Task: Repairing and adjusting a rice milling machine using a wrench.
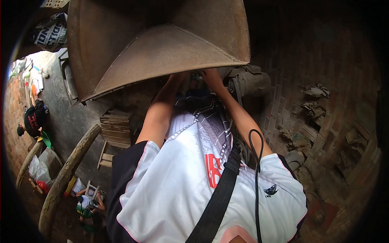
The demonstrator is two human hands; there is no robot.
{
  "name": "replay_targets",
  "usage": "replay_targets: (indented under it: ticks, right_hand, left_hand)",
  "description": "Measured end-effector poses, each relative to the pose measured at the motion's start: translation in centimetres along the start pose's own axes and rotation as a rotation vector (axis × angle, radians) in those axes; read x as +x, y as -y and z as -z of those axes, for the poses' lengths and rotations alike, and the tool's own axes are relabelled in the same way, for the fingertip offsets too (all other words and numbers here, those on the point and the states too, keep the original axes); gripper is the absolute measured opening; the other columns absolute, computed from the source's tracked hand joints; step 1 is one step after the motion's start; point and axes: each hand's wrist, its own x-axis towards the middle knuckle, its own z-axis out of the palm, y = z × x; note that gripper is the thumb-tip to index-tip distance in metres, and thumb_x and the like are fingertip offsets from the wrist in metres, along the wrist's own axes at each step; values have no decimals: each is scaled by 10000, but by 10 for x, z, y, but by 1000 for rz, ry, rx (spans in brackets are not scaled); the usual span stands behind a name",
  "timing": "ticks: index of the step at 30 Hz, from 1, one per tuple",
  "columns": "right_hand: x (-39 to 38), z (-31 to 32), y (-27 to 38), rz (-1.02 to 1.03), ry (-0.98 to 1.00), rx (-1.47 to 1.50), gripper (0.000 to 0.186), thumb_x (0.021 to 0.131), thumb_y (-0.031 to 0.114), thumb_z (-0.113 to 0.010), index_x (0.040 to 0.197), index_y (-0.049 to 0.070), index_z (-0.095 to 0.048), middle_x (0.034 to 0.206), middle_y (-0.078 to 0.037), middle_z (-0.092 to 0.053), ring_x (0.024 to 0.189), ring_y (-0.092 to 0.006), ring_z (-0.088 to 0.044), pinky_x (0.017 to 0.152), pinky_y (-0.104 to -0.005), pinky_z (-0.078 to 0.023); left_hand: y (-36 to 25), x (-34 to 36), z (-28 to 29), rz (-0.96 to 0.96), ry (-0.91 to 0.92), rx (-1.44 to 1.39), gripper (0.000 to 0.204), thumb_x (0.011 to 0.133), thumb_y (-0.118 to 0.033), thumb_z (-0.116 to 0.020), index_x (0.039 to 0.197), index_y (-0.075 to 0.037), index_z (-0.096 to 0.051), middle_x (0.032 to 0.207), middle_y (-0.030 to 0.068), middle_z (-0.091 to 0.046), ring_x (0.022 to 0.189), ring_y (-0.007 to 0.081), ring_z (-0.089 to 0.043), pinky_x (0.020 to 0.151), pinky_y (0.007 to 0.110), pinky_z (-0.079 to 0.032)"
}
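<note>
Both my arms reach forward beneath the lower lip of a large, rusty metal hopper (174,50). My left hand (178,77) is mostly covered by that lip, and its fingers do not show. Close beside it, my right hand (210,75) also goes under the edge; the fingers are too shaded and hidden to read. Between the two hands lies a small greyish part (196,75) in shadow, whose kind I cannot make out. Just right of my right hand sits a dusty electric motor (253,83) with a belt beside it.
A wooden crate (115,128) and a thick wooden pole (69,178) stand to the left. Two other people, one in a dark shirt (33,118), are farther left. Crumpled scraps (314,109) lie on the brick floor (279,109) at right. A black cable (257,182) hangs across my shirt.
</note>
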Motion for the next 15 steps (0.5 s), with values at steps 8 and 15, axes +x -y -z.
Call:
replay_targets:
  ticks: [8,15]
  right_hand:
    - [7,5,-8,41,4,90,183,767,130,-551,850,-5,-642,849,-238,-610,866,-396,-584,764,-486,-469]
    - [0,-3,-24,91,69,20,171,775,139,-558,808,2,-654,834,-223,-605,808,-372,-594,713,-478,-469]
  left_hand:
    - [-14,-5,13,9,17,-14,504,797,-334,-587,1254,-142,-497,1303,141,-458,1218,330,-394,1042,428,-291]
    - [-18,-5,12,16,33,-35,507,794,-327,-590,1257,-145,-495,1306,139,-456,1220,331,-391,1045,428,-287]
